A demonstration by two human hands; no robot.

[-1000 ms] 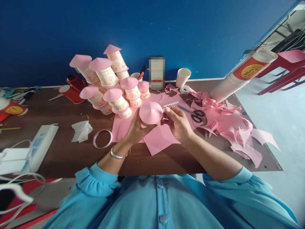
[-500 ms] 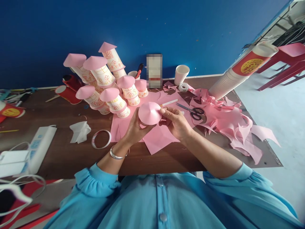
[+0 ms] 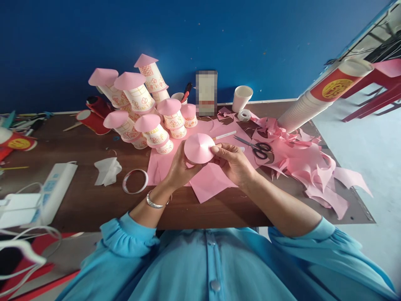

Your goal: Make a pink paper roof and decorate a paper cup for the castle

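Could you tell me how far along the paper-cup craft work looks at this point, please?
Done: a cluster of cone-topped cups stands at the back of the table. In hand: the left hand and right hand hold a pink cone above the pink sheets. Possibly left: a long stack of plain cups lies at the right, with scissors and offcuts alongside.

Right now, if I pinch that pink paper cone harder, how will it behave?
The pink paper cone, held between the left hand and right hand, looks thin and light, so it probably dents or creases easily. Set down, its shallow, wide shape seems unlikely to tip.
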